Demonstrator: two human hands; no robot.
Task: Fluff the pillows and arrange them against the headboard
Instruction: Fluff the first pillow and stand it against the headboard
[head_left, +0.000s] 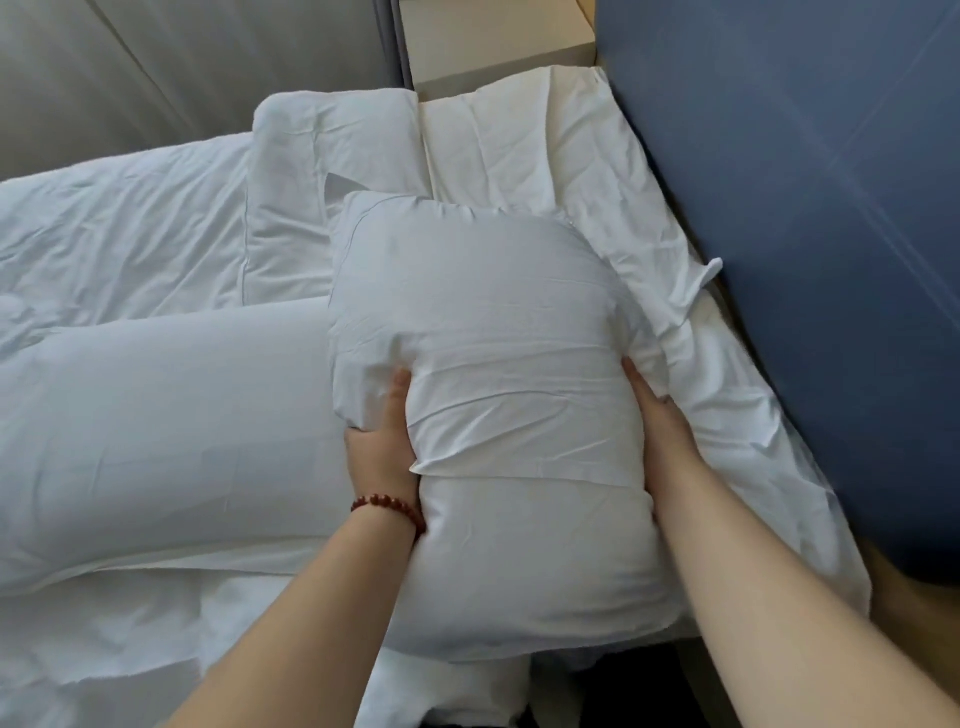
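1. White cotton covered everything on the bed; we held a plump white pillow in a creased white pillowcase (493, 374) between both hands, lengthwise before us, lying on the bed near the edge.
2. Our left hand (382, 441) gripped the pillow's left side, thumb pressed into the fabric, fingers wrapped under the edge and hidden. A dark red beaded bracelet (389, 506) circled that wrist.
3. Our right hand (657, 410) lay flat against the pillow's right side, fingers extended and pressing in, fingertips sunk in the folds.
4. A second long white pillow (171, 426) lay just left of the first, touching it.
5. A flatter white pillow (322, 182) sat beyond, partly behind the held one.
6. A rumpled white sheet (545, 150) spread to the right, meeting a blue padded headboard panel (805, 234).
7. A white duvet (114, 234) lay at far left.
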